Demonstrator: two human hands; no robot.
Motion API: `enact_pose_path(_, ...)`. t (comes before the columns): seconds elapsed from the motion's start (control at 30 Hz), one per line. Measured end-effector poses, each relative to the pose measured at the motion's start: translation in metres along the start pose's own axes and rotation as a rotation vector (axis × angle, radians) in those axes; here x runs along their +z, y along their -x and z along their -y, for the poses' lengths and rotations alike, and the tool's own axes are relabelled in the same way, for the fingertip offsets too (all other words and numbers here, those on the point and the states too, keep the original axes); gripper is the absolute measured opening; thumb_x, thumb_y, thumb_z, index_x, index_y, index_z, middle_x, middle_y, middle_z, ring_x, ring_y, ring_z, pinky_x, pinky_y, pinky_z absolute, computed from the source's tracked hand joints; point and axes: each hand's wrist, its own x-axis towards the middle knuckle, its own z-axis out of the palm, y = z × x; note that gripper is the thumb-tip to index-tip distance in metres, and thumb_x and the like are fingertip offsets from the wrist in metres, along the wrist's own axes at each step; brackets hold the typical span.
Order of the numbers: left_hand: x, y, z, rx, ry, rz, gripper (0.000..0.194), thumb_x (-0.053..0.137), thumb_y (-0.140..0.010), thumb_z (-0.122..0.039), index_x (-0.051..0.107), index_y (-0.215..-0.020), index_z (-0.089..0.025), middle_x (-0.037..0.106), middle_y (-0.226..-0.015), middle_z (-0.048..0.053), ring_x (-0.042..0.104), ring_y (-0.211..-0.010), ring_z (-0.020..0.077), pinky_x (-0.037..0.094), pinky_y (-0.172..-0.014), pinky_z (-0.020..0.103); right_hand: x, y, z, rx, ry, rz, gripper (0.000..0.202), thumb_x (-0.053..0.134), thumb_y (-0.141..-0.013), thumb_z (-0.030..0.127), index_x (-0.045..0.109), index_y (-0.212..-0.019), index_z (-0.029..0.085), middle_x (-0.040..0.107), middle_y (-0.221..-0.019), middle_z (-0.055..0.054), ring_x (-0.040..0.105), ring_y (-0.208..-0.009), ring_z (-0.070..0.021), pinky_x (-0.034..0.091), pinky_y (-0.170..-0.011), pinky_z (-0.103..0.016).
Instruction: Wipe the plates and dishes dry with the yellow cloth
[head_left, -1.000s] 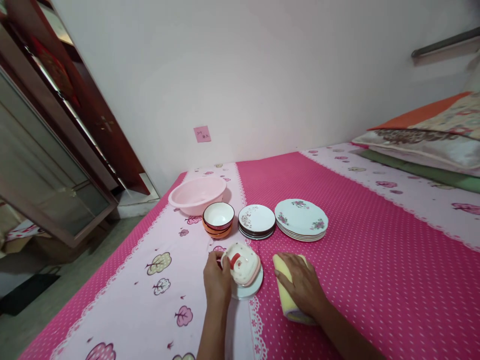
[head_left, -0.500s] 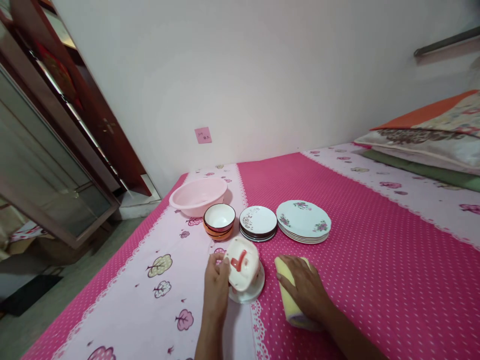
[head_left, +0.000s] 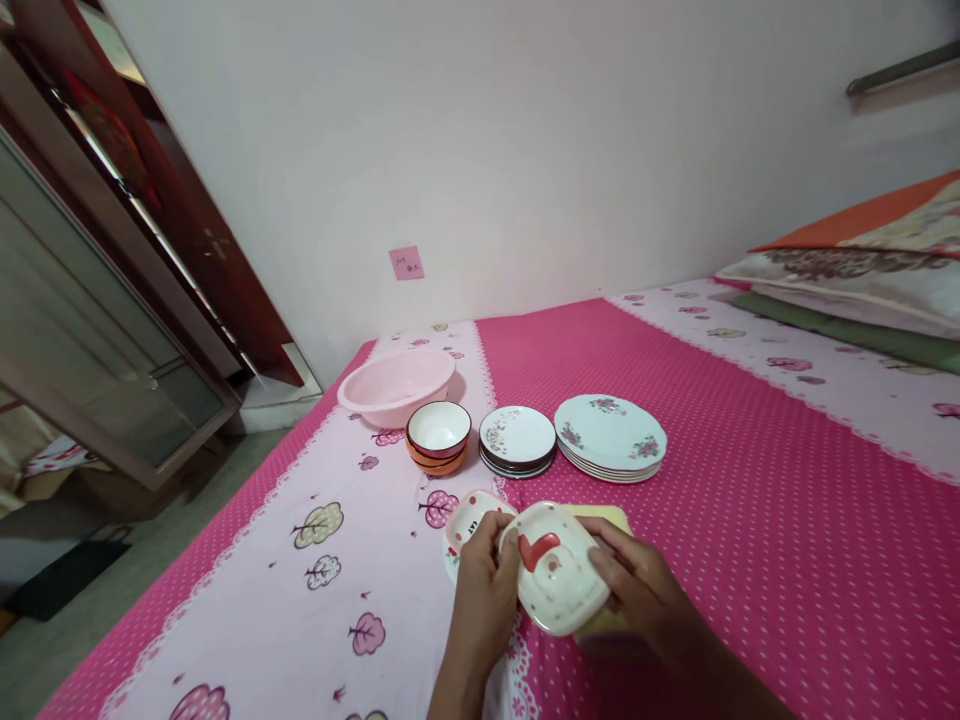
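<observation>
The left hand (head_left: 484,575) grips the left edge of the square dish (head_left: 559,590), which is held between the hands. The right hand (head_left: 641,585) grips its right edge; a yellow cloth (head_left: 602,513) lies behind. Containers, left to right: pink basin (head_left: 366,408), beside the bowl stack (head_left: 435,466), bowls nested; CAT-marked dish (head_left: 466,512), resting on a white plate (head_left: 451,564), partly hidden by the left hand; small-plate stack (head_left: 525,435); flowered-plate stack (head_left: 609,432), plates piled flat.

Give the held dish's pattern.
The dish is white with a red motif and dots; head view.
</observation>
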Motion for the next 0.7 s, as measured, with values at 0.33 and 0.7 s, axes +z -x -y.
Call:
enact_pose_path(0.33,0.01,0.008,-0.006,-0.098,0.44,0.207,0.056,0.063,-0.091,-0.061,0.069,-0.128,-0.02,0.074,-0.117,0.012,0.067,-0.108,0.0297,0.051,-0.099,0.043,0.011,-0.001,-0.002,0.048,-0.205,-0.063,0.049,0.059,-0.094,0.056,0.066,-0.122,0.016,0.075,-0.096,-0.007,0.069,-0.076,-0.0223,0.055,-0.067,-0.031)
enact_pose_path(0.7,0.008,0.028,0.02,-0.207,0.779,0.366,0.071,0.081,-0.083,-0.042,0.056,-0.147,-0.025,0.065,-0.142,0.016,0.057,-0.134,0.0381,0.043,-0.114,0.053,0.027,0.004,-0.001,0.04,-0.154,-0.082,0.053,0.057,-0.095,0.058,0.065,-0.129,0.018,0.076,-0.097,-0.007,0.069,-0.079,-0.0232,0.057,-0.072,-0.033)
